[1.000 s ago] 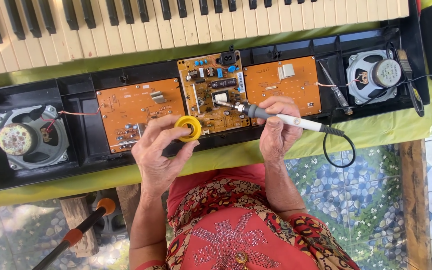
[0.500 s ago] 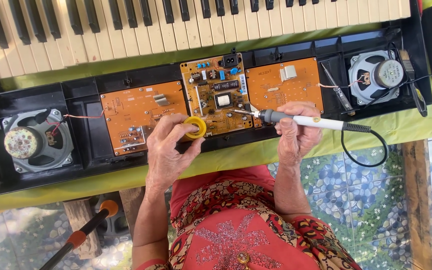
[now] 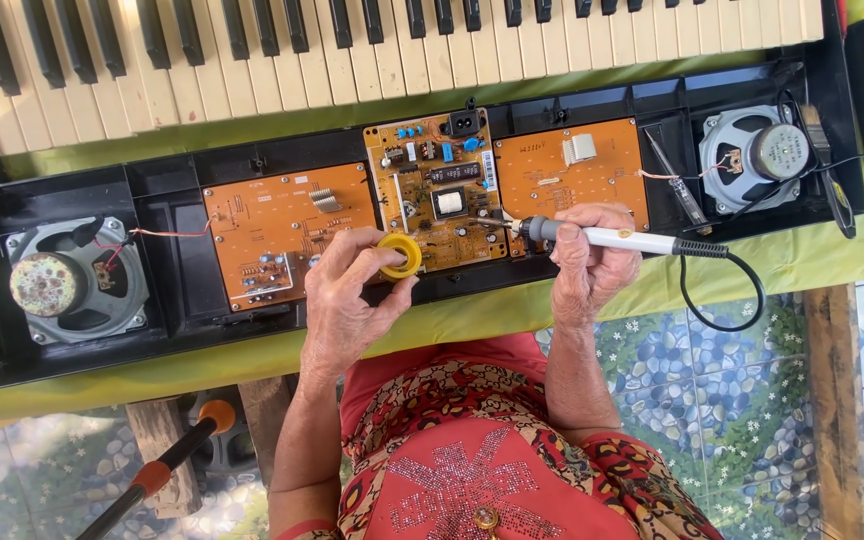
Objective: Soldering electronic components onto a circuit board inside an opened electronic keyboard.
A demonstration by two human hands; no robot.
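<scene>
My left hand (image 3: 352, 290) holds a small yellow spool of solder (image 3: 399, 256) over the lower edge of the opened keyboard case (image 3: 182, 250). My right hand (image 3: 589, 258) grips a white soldering iron (image 3: 612, 238) with a black cord; its tip points left at the middle circuit board (image 3: 437, 190). An orange board (image 3: 282, 225) lies left of that one and another orange board (image 3: 567, 165) lies to the right, partly behind my right hand.
Piano keys (image 3: 372, 40) run along the top. A speaker (image 3: 62, 280) sits at the left end and another speaker (image 3: 762, 155) at the right. A green cloth (image 3: 792, 265) covers the table edge. An orange-handled tool (image 3: 167, 465) lies low at left.
The whole view has shifted slightly. My right hand has moved the soldering iron a little left towards the middle board, and my left hand with the spool has stayed beside it.
</scene>
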